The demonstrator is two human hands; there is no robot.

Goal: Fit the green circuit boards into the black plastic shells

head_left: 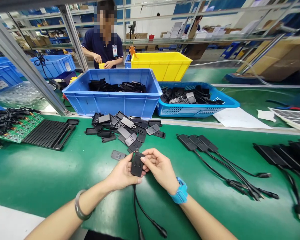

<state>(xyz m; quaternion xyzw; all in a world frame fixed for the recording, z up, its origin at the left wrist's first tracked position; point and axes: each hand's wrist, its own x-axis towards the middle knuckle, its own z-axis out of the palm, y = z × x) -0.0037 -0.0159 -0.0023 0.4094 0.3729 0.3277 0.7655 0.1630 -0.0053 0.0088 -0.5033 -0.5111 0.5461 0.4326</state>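
My left hand (122, 173) and my right hand (160, 168) both grip a small black plastic housing (137, 164) over the green mat. Two black cables (142, 213) hang from its lower end toward me. My left thumb lies under the housing and my right fingers pinch its upper right edge. Just beyond my hands lies a heap of loose black and grey housing shells (126, 130), with one single shell (118, 155) lying to the left of the housing.
Three finished cabled housings (197, 142) lie right of my hands. A black tray (50, 133) and green circuit boards (21, 128) sit left. A deep blue bin (110, 100), a shallow blue basket (227, 103) and a yellow bin (162, 65) stand behind. A person works opposite.
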